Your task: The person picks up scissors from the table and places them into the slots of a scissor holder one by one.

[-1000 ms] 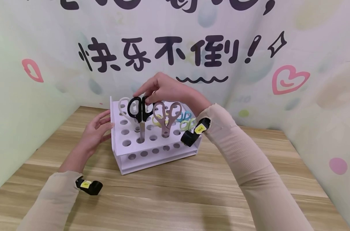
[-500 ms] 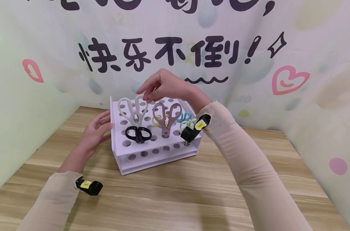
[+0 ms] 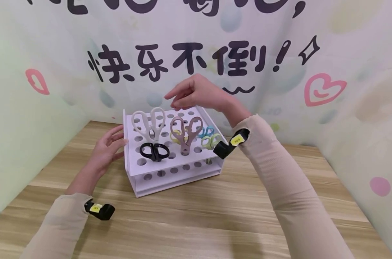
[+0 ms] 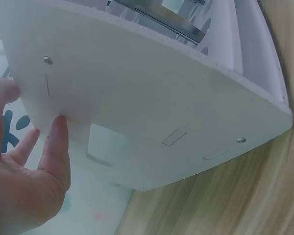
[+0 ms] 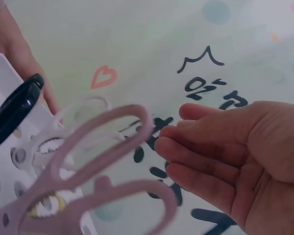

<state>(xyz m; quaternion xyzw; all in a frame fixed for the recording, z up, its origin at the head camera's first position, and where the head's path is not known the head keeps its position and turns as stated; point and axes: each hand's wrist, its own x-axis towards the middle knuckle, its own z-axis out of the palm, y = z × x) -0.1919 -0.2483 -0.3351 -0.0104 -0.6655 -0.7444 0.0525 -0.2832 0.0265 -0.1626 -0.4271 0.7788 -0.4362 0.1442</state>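
Note:
A white slotted rack [image 3: 178, 182] with rows of round holes stands on the table, several scissors upright in it by their handles. Along its left side panel [image 4: 132, 93], my left hand [image 3: 106, 149] touches with extended, spread fingertips. Black-handled scissors [image 3: 155, 152] sit low in a front-row hole. Behind them are white-handled scissors [image 3: 154, 124]; to their right, mauve scissors [image 3: 185, 145] stand tall. Above the rack's back edge, my right hand [image 3: 200, 92] hovers with loosely bent fingers, holding nothing. In the right wrist view, the mauve handles lie left of that hand.
Small yellow scissors [image 3: 172, 136], teal scissors [image 3: 206, 131] and green scissors [image 3: 210, 141] sit in the rack's right part. The wooden table [image 3: 183, 223] extends in front. A printed cloth [image 3: 273, 93] hangs close behind the rack.
The black scissors were under my right fingers and have dropped into a front-row hole, let go. My right hand has then moved right and slightly up. The left hand stays put.

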